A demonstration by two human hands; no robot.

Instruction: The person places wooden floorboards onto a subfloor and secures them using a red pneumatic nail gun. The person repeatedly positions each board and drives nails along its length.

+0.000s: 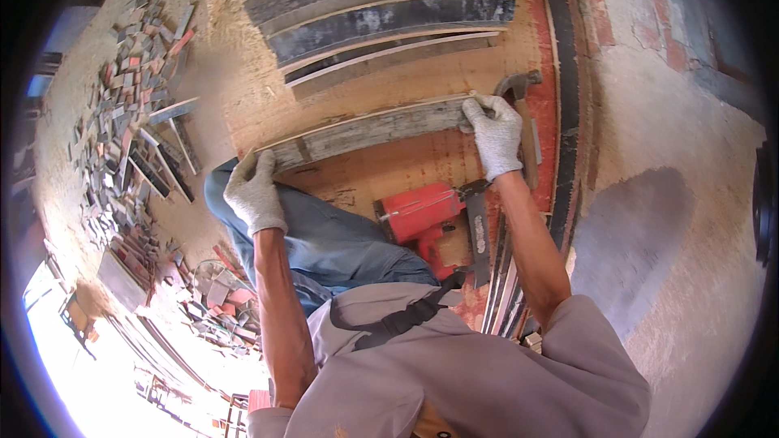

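Observation:
A weathered grey wooden board (373, 131) stretches between my two gloved hands, over a wooden work surface (365, 169). My left hand (256, 193), in a pale knit glove, is closed on the board's left end. At the other end, my right hand (493, 135), gloved the same way, pinches the board between thumb and fingers. Close beside the right hand lies a claw hammer (526, 122), its handle partly hidden by the hand and wrist. A red nail gun (423, 215) with a black magazine rests on the surface between my forearms, nearer to the right one.
Several dark planks (389, 16) lie side by side beyond the board. A heap of wood offcuts (130, 97) covers the floor at the left. Long thin strips (501, 276) lie beside my right forearm. A plastered wall (649, 138) with exposed brick stands at the right.

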